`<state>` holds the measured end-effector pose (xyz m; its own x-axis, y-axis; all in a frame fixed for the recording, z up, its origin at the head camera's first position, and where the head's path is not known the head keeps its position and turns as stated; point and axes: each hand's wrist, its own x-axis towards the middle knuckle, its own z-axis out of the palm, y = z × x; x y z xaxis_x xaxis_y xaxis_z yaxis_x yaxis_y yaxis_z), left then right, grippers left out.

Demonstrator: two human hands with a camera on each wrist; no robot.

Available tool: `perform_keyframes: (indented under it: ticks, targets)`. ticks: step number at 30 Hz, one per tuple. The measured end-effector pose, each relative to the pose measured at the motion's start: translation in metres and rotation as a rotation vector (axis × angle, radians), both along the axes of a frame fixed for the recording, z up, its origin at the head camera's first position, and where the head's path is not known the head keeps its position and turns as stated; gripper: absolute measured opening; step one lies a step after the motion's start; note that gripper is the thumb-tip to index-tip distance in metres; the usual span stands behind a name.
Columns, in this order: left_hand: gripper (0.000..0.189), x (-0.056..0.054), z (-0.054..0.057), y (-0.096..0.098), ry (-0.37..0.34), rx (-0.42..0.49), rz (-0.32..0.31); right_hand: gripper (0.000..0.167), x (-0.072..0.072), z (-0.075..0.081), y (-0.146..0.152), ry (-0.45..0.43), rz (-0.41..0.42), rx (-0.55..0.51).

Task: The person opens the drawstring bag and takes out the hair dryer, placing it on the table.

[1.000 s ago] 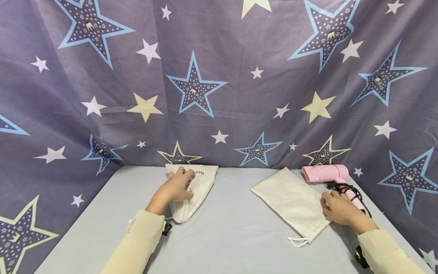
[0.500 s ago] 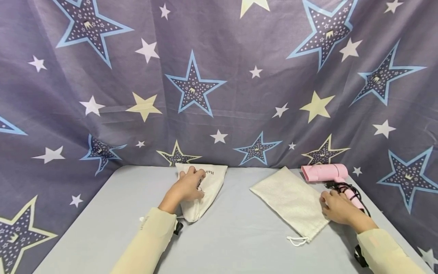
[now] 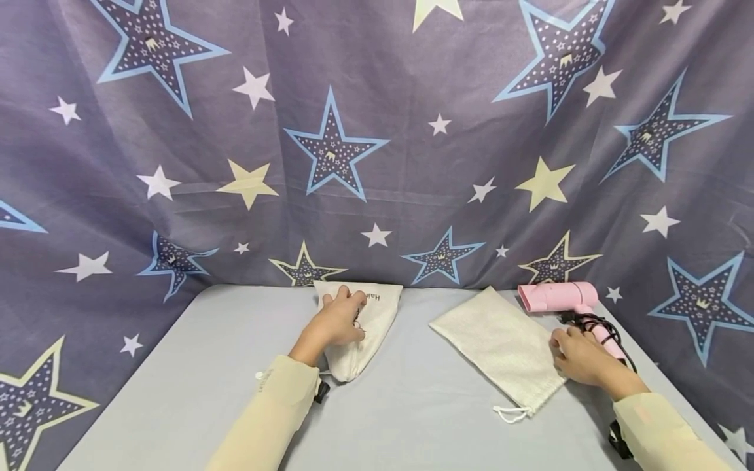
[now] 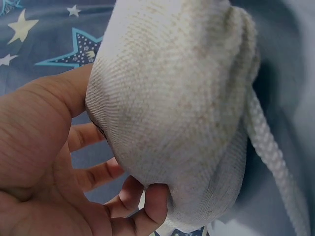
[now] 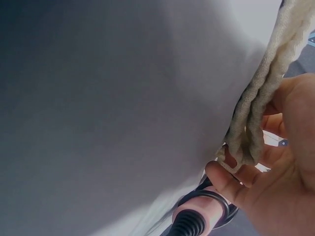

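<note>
In the head view my left hand [image 3: 337,324] grips a bulging cream drawstring bag [image 3: 374,318] printed with "Hair", near the back of the table. The left wrist view shows its thumb and curled fingers around the fabric [image 4: 167,103], and a white cord [image 4: 268,142] hanging beside it. To the right, a second cream drawstring bag [image 3: 501,347] lies flat, its cord toward the front. My right hand [image 3: 580,356] holds the right corner of its gathered mouth edge [image 5: 253,113]. Right beside that hand lies a pink hair dryer [image 3: 559,297], its handle wrapped in black cord.
A pale grey cloth covers the table [image 3: 412,418]. Behind it and along both sides hangs a purple star-printed curtain [image 3: 400,163]. The hair dryer sits close to the back right corner.
My left hand has shifted the bulging bag rightward along the back of the table, toward the flat bag. My right hand, the flat bag and the hair dryer have stayed in place.
</note>
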<state>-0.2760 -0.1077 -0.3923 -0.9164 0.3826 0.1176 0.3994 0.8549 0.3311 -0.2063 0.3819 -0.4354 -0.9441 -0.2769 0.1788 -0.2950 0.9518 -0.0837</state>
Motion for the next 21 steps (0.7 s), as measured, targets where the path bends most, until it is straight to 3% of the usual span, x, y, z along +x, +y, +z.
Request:
perform_keyframes:
  ticks: [21]
  targets:
    - [0.048,-0.005,-0.002,0.044,-0.011,-0.029,-0.026,0.018,-0.002,-0.002,0.001,-0.007,-0.012,-0.002]
